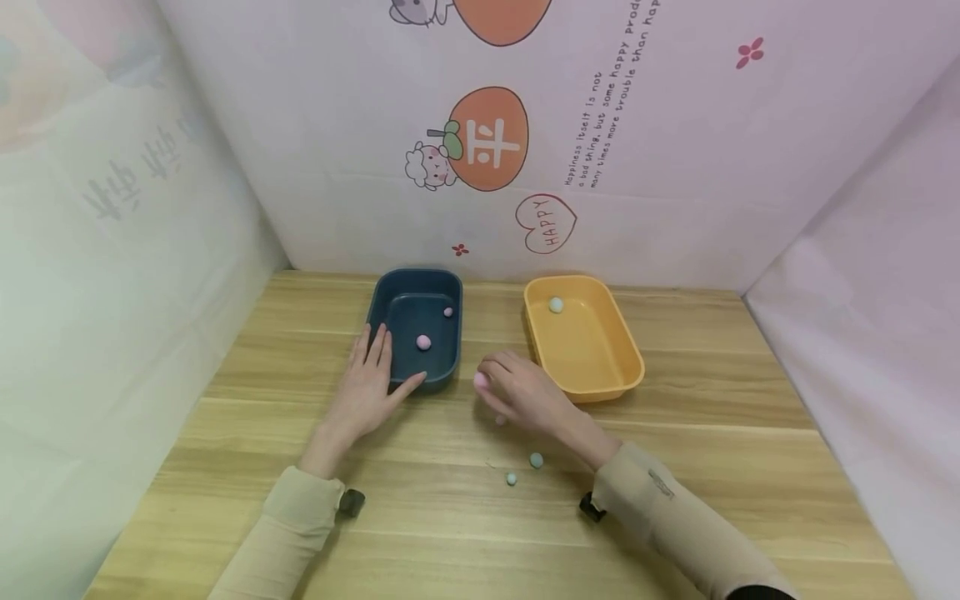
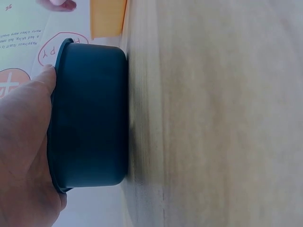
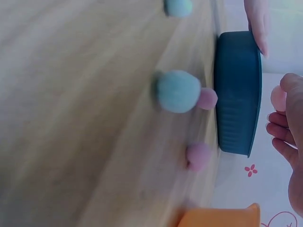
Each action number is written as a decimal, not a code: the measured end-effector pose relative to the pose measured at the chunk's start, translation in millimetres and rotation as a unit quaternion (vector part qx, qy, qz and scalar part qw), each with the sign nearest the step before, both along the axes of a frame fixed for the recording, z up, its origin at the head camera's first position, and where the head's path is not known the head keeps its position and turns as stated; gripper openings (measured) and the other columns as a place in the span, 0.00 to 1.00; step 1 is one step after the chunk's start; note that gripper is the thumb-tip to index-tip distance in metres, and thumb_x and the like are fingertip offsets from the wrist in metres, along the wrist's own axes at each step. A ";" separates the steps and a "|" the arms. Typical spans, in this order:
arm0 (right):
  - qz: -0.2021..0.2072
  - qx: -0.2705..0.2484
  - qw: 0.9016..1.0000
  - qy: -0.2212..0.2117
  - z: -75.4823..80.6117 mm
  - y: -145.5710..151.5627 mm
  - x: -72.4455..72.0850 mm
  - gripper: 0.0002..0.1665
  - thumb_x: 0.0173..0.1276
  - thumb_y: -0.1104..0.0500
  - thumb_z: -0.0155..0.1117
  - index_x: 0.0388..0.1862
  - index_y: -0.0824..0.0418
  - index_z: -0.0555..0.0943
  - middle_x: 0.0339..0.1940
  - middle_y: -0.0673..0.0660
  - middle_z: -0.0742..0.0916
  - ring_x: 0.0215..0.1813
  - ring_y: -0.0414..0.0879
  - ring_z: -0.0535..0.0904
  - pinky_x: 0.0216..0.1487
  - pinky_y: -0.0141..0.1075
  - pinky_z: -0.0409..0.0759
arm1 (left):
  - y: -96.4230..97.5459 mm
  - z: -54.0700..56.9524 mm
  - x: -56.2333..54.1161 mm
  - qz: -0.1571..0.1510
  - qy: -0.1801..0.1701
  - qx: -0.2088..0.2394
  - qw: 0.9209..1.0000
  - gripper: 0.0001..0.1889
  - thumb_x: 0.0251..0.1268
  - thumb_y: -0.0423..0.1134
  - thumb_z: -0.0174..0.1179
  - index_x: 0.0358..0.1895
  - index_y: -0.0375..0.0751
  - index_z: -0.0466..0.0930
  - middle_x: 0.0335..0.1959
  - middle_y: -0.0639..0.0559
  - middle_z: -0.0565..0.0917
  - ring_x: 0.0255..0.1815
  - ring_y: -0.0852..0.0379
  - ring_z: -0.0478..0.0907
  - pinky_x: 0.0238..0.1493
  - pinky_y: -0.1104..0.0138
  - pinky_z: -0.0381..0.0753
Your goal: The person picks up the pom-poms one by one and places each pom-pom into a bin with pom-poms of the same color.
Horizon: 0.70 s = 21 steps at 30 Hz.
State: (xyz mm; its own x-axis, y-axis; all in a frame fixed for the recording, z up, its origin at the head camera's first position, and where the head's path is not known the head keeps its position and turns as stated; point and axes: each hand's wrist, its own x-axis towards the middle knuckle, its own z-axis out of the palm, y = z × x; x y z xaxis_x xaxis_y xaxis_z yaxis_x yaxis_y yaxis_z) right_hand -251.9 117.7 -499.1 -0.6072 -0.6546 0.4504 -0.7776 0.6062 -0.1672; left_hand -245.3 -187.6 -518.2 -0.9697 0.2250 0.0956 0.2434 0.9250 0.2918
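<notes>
My left hand (image 1: 363,390) rests on the dark blue tray (image 1: 415,282), fingers spread over its left rim and thumb along the near rim. Two pink balls (image 1: 423,342) of different sizes lie inside that tray. Between the two trays, my right hand (image 1: 528,392) pinches another pink ball (image 3: 278,98) between thumb and fingers, raised off the table. Below this hand, a small pink ball (image 1: 501,420) lies on the wood; the right wrist view shows a second pink ball (image 3: 198,156) on the table. Two pale green balls (image 1: 536,460) sit nearer to me.
To the right stands a yellow tray (image 1: 588,342) with one pale green ball (image 1: 556,305) near its far left corner. Both trays are on the wooden table (image 1: 420,533), close to the printed cloth (image 1: 637,225) hung behind. More white cloth encloses the left and right sides.
</notes>
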 end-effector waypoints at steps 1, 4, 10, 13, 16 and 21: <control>-0.001 0.001 1.000 0.002 1.5 -2.0 -1.4 0.11 0.83 0.54 0.68 0.53 0.60 0.87 0.53 0.56 0.91 0.56 0.50 0.87 0.60 0.42 0.90 | -0.2 0.2 0.0 0.001 0.000 0.000 1.000 0.57 0.82 0.73 0.50 0.88 0.25 0.45 0.93 0.32 0.45 0.95 0.31 0.36 0.94 0.40 0.43; 0.003 0.001 1.000 0.010 5.4 -7.8 -6.2 0.10 0.82 0.55 0.69 0.52 0.61 0.87 0.52 0.56 0.90 0.53 0.50 0.88 0.57 0.42 0.91 | -0.3 1.1 0.3 0.001 -0.001 -0.002 1.000 0.57 0.82 0.73 0.50 0.88 0.25 0.45 0.93 0.32 0.45 0.95 0.32 0.37 0.94 0.40 0.44; 0.014 -0.005 1.000 0.013 12.6 -19.3 -16.8 0.10 0.82 0.55 0.70 0.51 0.61 0.87 0.49 0.55 0.89 0.49 0.48 0.86 0.53 0.40 0.90 | -1.1 0.0 -0.6 -0.002 0.004 0.000 1.000 0.57 0.82 0.72 0.51 0.88 0.24 0.46 0.92 0.31 0.46 0.95 0.31 0.37 0.94 0.40 0.43; 0.014 -0.008 1.000 0.015 14.0 -24.4 -21.8 0.10 0.82 0.55 0.69 0.51 0.62 0.87 0.51 0.56 0.90 0.51 0.49 0.87 0.55 0.40 0.91 | -1.3 -0.5 -1.2 -0.004 0.005 0.003 1.000 0.57 0.82 0.72 0.51 0.88 0.24 0.46 0.92 0.31 0.47 0.95 0.31 0.37 0.94 0.40 0.42; 0.013 -0.010 1.000 0.019 13.7 -28.8 -27.1 0.11 0.82 0.56 0.69 0.52 0.63 0.88 0.53 0.57 0.90 0.54 0.50 0.87 0.57 0.41 0.90 | -1.5 -1.0 -1.6 -0.005 0.006 0.006 1.000 0.57 0.82 0.72 0.51 0.88 0.24 0.46 0.92 0.31 0.47 0.95 0.31 0.36 0.94 0.40 0.42; 0.012 -0.016 1.000 0.016 13.7 -37.0 -35.9 0.12 0.83 0.56 0.68 0.52 0.64 0.88 0.51 0.58 0.90 0.51 0.50 0.86 0.54 0.41 0.90 | -2.3 -1.3 -2.1 -0.006 0.009 0.006 1.000 0.57 0.82 0.72 0.51 0.88 0.23 0.47 0.92 0.30 0.48 0.95 0.31 0.37 0.94 0.40 0.42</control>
State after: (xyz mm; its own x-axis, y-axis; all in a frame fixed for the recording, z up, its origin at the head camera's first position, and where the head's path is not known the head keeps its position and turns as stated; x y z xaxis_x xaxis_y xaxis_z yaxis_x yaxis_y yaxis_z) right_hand -287.7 80.7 -485.4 -0.5764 -0.6538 0.4903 -0.7972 0.5818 -0.1613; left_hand -247.4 -189.9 -519.6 -0.9650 0.2355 0.1155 0.2598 0.9184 0.2983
